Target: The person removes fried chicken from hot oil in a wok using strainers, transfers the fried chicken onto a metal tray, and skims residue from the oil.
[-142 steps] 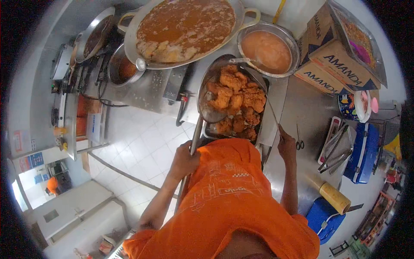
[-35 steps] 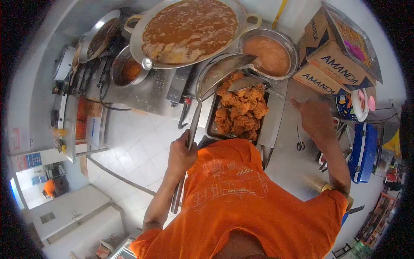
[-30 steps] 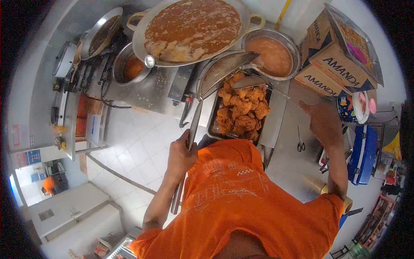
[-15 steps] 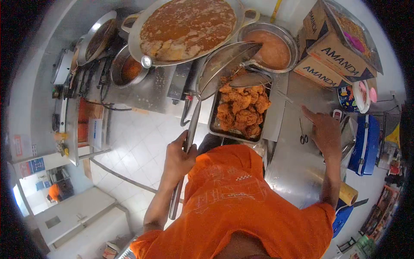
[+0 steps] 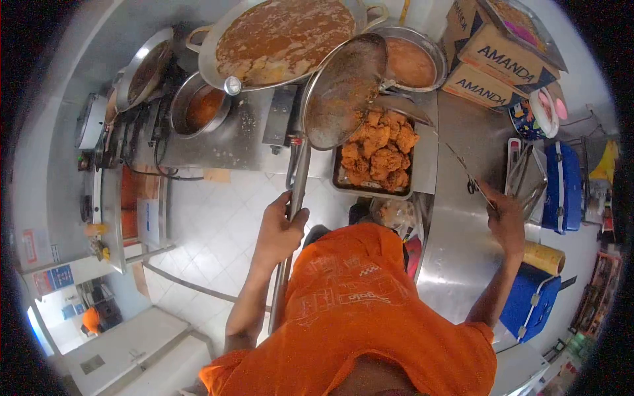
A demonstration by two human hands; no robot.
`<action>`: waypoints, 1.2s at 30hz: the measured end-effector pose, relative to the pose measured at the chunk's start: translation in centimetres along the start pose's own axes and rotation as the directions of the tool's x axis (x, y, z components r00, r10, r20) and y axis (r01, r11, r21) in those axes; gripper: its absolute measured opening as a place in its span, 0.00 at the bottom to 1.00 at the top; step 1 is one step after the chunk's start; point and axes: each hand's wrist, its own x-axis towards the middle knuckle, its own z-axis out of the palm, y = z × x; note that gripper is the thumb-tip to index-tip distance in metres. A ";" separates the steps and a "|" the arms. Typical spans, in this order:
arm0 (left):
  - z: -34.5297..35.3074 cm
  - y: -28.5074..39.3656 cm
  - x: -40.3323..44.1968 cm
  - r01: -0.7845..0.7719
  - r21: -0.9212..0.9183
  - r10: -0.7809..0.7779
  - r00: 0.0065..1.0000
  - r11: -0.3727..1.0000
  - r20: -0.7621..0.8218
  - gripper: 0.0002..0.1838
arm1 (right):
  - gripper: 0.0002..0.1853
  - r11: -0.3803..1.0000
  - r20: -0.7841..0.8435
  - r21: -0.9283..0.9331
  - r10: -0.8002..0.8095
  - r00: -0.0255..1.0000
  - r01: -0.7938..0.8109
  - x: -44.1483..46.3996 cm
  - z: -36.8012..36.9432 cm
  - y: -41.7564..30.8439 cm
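Observation:
My left hand [image 5: 281, 232] is closed around the long metal handle of a large round skimmer [image 5: 347, 92]. The skimmer's wide mesh bowl is tilted over the upper left of a metal tray [image 5: 372, 193]. Browned fried chicken pieces [image 5: 383, 152] are heaped in that tray. My right hand [image 5: 507, 221] grips the thin handle of a smaller skimmer [image 5: 404, 105], whose head lies at the tray's far edge, partly hidden behind the large one. Scissors [image 5: 471, 185] lie on the steel counter beside this handle.
A wide pan of frothy oil [image 5: 284, 39] stands at the back, beside a bowl of pinkish-orange liquid [image 5: 413, 63]. Stacked cardboard boxes [image 5: 505, 63] are at back right. A smaller pot [image 5: 198, 105] sits left; a blue cooler box [image 5: 561, 188] stands right.
The large skimmer's bowl has turned, showing more of its mesh face. My right hand has drawn back toward my body, pulling the smaller skimmer's handle with it. The view has shifted slightly.

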 end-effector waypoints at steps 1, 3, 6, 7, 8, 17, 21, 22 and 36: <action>-0.3 -0.4 -0.1 -0.012 -0.020 0.012 1.000 1.000 0.007 0.21 | 0.30 0.998 -0.052 0.053 -0.035 0.998 0.038 -1.1 0.8 -0.4; -0.9 -1.6 -0.3 -0.032 -0.060 0.033 0.999 0.998 0.019 0.20 | 0.29 0.996 -0.084 0.094 0.019 0.996 -0.011 -3.2 2.1 -1.6; -2.5 -3.3 -0.5 -0.038 -0.168 0.056 0.993 0.985 0.104 0.19 | 0.26 0.930 -0.080 0.337 0.182 0.980 -0.145 -6.3 5.0 -4.0; -3.1 -3.8 -0.5 -0.041 -0.179 0.064 0.990 0.983 0.124 0.19 | 0.25 0.876 -0.056 0.440 0.245 0.968 -0.197 -7.3 6.2 -4.9; -3.6 -4.2 -0.5 -0.036 -0.201 0.067 0.986 0.979 0.150 0.19 | 0.25 0.861 -0.079 0.468 0.266 0.961 -0.200 -8.2 7.3 -5.9; -6.0 -6.2 -4.2 0.178 -0.528 0.086 0.895 0.831 0.437 0.14 | 0.23 0.472 -0.053 0.855 0.491 0.870 -0.215 -14.5 9.2 -20.9; -9.0 -6.8 -7.3 0.325 -0.622 0.087 0.839 0.712 0.538 0.14 | 0.22 0.397 -0.091 0.911 0.468 0.879 -0.116 -15.9 7.9 -25.8; -10.0 -7.0 -7.8 0.365 -0.645 0.101 0.817 0.672 0.567 0.14 | 0.22 0.378 -0.099 0.921 0.471 0.877 -0.099 -15.6 7.5 -27.1; -26.0 -12.2 -9.2 0.134 -0.901 0.162 0.962 0.412 0.218 0.19 | 0.15 0.220 0.203 0.965 -0.301 0.932 -0.139 1.3 15.5 -46.6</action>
